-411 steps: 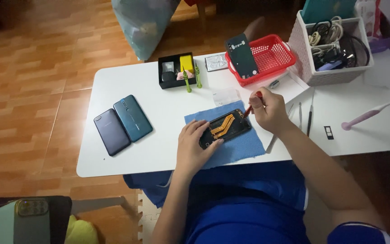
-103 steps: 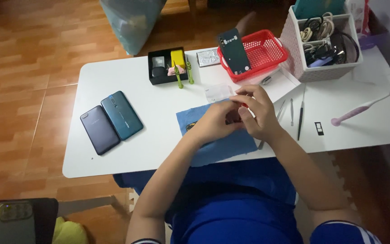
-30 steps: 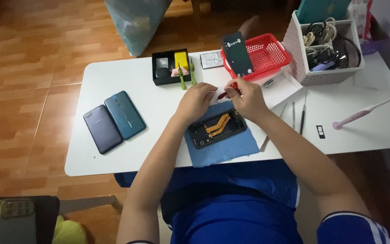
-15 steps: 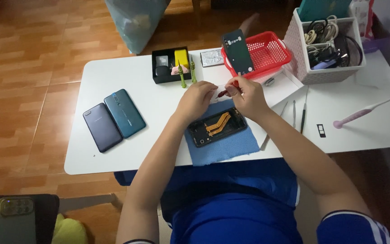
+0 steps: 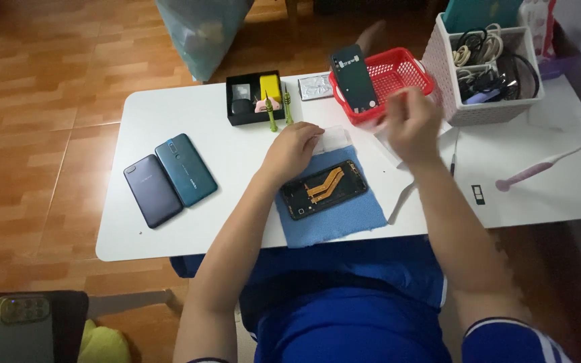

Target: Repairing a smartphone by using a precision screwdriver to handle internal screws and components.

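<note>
The opened phone [image 5: 324, 190] lies on the blue cloth [image 5: 331, 215], long axis slanting up-right. The left hand [image 5: 292, 149] rests curled just above-left; the right hand [image 5: 410, 123], blurred, grip unclear, hovers by the red basket [image 5: 398, 70].

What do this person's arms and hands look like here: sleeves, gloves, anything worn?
Both forearms are bare, and the left hand and right hand wear no gloves. No watch or ring shows, though the right hand is blurred. A blue short sleeve with white stripes at its hem covers the right upper arm.
</note>
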